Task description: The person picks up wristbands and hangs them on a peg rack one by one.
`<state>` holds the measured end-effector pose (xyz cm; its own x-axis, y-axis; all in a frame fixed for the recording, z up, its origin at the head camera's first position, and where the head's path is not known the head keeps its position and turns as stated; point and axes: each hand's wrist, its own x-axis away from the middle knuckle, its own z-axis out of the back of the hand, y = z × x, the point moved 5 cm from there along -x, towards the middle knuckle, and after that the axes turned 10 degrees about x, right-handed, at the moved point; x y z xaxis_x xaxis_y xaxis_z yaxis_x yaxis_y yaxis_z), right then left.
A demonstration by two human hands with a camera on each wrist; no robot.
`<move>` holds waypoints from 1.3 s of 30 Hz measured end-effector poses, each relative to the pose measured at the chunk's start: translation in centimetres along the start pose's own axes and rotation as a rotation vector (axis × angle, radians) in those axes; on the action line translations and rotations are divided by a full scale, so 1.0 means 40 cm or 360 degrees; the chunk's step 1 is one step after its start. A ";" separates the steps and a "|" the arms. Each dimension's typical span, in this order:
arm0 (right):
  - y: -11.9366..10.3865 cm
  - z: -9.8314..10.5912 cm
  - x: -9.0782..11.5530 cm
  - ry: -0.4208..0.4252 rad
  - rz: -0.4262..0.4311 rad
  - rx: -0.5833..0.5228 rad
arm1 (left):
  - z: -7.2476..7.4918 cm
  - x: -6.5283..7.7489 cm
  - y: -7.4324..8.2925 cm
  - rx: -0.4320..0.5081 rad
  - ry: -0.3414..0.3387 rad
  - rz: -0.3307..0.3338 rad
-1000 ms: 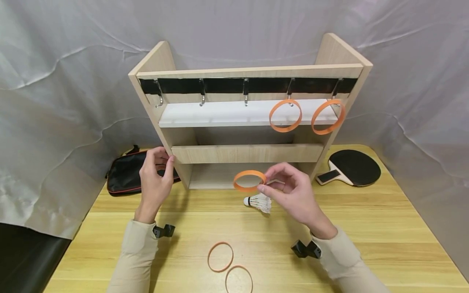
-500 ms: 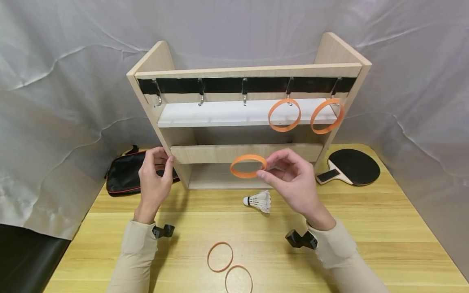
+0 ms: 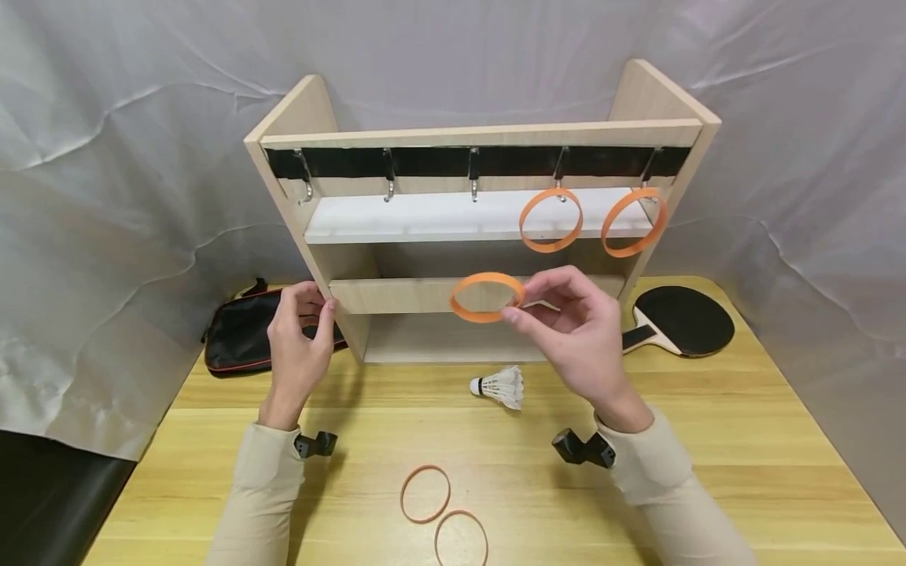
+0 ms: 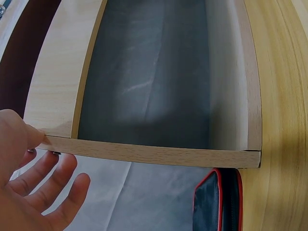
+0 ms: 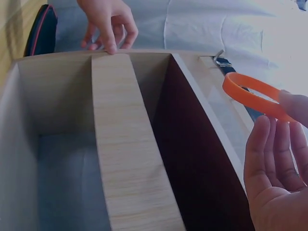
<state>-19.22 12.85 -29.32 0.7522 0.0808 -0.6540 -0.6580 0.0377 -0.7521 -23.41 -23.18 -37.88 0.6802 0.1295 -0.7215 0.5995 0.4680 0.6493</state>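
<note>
In the head view, my right hand (image 3: 582, 342) pinches an orange wristband (image 3: 476, 317) between thumb and fingertips, in front of the wooden shelf (image 3: 403, 296). The right wrist view has this band (image 5: 243, 95) tilted at the fingertips. My left hand (image 3: 297, 350) grips the front edge of the shelf's left side panel; the left wrist view puts its thumb on the panel (image 4: 159, 153) and its fingers behind. Two more orange wristbands, one (image 3: 550, 248) beside the other (image 3: 624, 253), hang from the two rightmost metal hooks. The three hooks to the left, including the middle hook (image 3: 474, 189), are bare.
Two wristbands, a farther one (image 3: 423, 521) and a nearer one (image 3: 460, 512), lie on the wooden table (image 3: 722, 464). A shuttlecock (image 3: 499, 387) lies before the shelf. A table tennis bat (image 3: 685, 321) is at right, a black zipped case (image 3: 239, 334) at left.
My right hand has lifted the pinched wristband upward, from near the shelf's bottom to the middle crossboard. My left hand stays on the side panel.
</note>
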 end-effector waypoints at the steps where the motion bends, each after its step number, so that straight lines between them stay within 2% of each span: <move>1: -0.004 0.000 -0.005 0.0012 0.0009 0.0008 | 0.000 0.000 0.000 0.0000 0.0000 0.0002; 15: -0.034 -0.007 -0.067 0.0132 0.0105 0.0000 | -0.003 -0.004 0.002 -0.0001 0.0002 -0.0004; 29: -0.038 -0.022 -0.122 0.0270 0.0105 0.0097 | 0.001 0.000 -0.003 -0.0004 -0.0001 0.0020; 39: -0.022 -0.019 -0.131 0.0419 0.0084 0.0105 | 0.002 0.001 -0.001 -0.0005 0.0000 0.0018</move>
<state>-22.54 11.65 -25.29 0.6947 -0.1767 -0.6973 -0.6909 0.1059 -0.7152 -23.38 -23.24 -37.92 0.6871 0.1350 -0.7139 0.5902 0.4693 0.6568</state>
